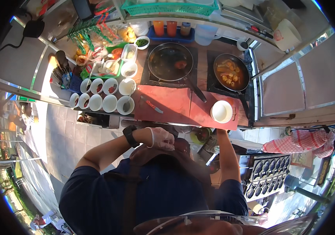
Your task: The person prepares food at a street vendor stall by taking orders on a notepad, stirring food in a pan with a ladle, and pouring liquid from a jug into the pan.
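Observation:
My left hand (pixel 163 139), in a clear glove, is curled close to my chest; whether anything is in it cannot be told. My right forearm reaches to the counter's front edge, where the hand is hidden under the red cutting board (pixel 211 117). On that board stands an empty white bowl (pixel 222 112). A knife (pixel 152 106) with a red and white handle lies on the other red board (pixel 164 98). Behind the boards are a frying pan (pixel 170 63) with dark liquid and one reddish piece, and a smaller pan (pixel 231 72) of food in orange-brown sauce.
Several white cups (pixel 109 103) stand in rows at the left, some with red contents, one with a spoon. Beyond are a bowl of chopped greens (pixel 142 43) and a blue tray (pixel 161 37) with bottles. The large pan's handle (pixel 196 89) juts over the boards. A fish-shaped mould (pixel 268 176) sits at the lower right.

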Demonstrator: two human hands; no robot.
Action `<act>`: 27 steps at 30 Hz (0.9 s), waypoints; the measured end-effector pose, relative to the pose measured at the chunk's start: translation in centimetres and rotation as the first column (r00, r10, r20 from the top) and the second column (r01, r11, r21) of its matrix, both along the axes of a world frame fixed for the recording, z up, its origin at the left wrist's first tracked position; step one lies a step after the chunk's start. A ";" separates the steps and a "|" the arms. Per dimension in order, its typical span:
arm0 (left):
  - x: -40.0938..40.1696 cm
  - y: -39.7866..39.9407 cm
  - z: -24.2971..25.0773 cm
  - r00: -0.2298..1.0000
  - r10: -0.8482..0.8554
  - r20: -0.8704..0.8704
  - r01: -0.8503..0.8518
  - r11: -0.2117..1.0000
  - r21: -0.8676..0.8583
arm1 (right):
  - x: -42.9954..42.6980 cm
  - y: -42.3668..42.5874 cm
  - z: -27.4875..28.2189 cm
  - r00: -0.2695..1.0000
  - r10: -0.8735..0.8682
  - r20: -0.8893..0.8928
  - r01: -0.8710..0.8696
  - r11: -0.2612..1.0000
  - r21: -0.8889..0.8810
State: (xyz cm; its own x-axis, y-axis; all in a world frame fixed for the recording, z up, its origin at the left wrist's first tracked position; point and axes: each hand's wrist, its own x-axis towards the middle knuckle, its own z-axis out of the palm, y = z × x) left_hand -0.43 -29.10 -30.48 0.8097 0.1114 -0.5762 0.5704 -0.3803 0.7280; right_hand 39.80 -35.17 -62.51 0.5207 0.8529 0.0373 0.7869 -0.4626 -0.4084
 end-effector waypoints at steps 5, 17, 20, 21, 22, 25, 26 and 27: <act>-3.5 -4.5 -4.6 0.953 0.303 0.010 -0.300 0.948 -0.108 | 1.4 -1.1 1.0 0.998 0.041 0.054 -0.038 0.998 -0.042; -11.4 -8.9 -10.9 0.900 0.426 -0.088 -0.432 0.900 -0.059 | -0.2 -3.1 1.5 0.963 0.123 0.239 -0.115 0.992 -0.049; -12.6 -9.5 -10.8 0.860 0.496 -0.118 -0.506 0.860 -0.074 | -7.3 -6.6 1.4 0.961 -0.072 0.266 0.105 0.988 -0.115; -13.0 -9.6 -10.9 0.839 0.530 -0.126 -0.541 0.838 -0.076 | -12.4 -7.3 3.2 0.918 -0.214 0.335 0.247 0.967 -0.058; -13.5 -9.7 -12.0 0.826 0.551 -0.117 -0.560 0.826 -0.066 | -15.3 -7.7 5.2 0.989 -0.026 0.144 0.098 0.848 -0.521; -13.7 -9.3 -12.5 0.753 0.654 0.072 -0.641 0.754 -0.143 | -24.2 -6.5 4.8 0.546 0.312 -0.777 -0.500 0.866 -0.004; -13.2 -8.3 -11.1 0.776 0.626 0.078 -0.615 0.779 -0.125 | -27.7 -5.3 7.4 0.490 0.390 -0.780 -0.400 0.895 0.196; -12.8 -7.4 -10.2 0.772 0.632 0.074 -0.622 0.774 -0.120 | -29.8 -4.0 6.1 0.482 0.395 -0.782 -0.406 0.892 0.200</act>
